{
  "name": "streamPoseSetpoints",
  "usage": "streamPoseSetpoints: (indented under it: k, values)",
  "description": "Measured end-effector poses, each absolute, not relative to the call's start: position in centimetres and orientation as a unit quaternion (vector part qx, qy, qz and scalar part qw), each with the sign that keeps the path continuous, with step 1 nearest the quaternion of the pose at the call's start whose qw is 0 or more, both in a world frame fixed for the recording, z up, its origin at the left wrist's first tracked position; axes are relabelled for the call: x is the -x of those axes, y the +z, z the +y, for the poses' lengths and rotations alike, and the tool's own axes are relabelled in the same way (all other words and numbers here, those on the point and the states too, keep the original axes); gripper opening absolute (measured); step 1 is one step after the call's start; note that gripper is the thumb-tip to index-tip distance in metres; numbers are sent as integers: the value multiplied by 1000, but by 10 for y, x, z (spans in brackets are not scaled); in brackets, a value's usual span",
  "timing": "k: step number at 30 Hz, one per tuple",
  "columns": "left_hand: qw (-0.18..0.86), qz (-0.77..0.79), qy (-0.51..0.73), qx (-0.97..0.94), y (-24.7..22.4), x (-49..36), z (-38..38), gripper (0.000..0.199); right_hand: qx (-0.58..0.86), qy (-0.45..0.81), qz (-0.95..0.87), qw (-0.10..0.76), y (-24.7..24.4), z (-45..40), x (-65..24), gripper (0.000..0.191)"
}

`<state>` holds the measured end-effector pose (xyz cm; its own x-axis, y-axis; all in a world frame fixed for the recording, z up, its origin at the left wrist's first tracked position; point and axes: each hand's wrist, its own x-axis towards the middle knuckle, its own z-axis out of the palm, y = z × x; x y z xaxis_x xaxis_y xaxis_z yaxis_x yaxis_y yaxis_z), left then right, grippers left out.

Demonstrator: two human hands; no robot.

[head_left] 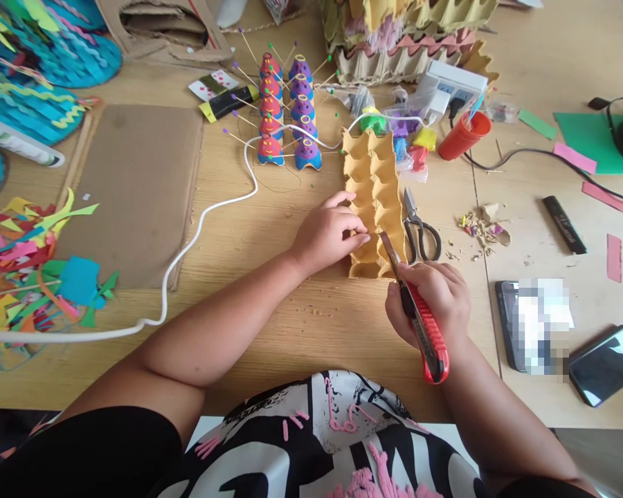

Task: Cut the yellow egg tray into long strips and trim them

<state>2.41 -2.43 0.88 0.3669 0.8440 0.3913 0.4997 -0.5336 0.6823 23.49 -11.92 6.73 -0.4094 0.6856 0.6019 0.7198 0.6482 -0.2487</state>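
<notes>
A yellow egg carton piece (372,166) with two columns of cups lies on the wooden table in front of me. My left hand (328,234) grips its left edge, fingers curled over the cups. In my right hand (436,301) is a red box cutter (426,328), its blade pointing up and left, with the tip at the carton's middle ridge. Black-handled scissors (419,228) lie just right of the carton. Beyond my left hand stand two rows of painted cup figures, red ones (271,149) and purple ones (308,151), with pins stuck in them.
A white cable (202,225) winds across the table. Cardboard (129,194) and paper scraps (25,270) lie left. Behind are stacked egg trays (384,66), a power strip (454,83) and a red cup (462,136). Two phones (607,363) (509,325) and a black marker (564,225) lie right.
</notes>
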Motion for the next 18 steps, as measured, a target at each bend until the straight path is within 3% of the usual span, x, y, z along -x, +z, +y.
streamPoseSetpoints:
  k: [4, 9, 18]
  values:
    - [229, 423, 373, -794, 10, -24, -25, 7, 403, -16, -844, 353, 71, -123, -234, 18]
    - [229, 419, 377, -793, 9, -24, -25, 5, 409, -45, -824, 390, 62, -120, -237, 28]
    - [226, 421, 369, -797, 9, -23, -23, 3, 438, -30, -826, 353, 52, -114, -238, 28]
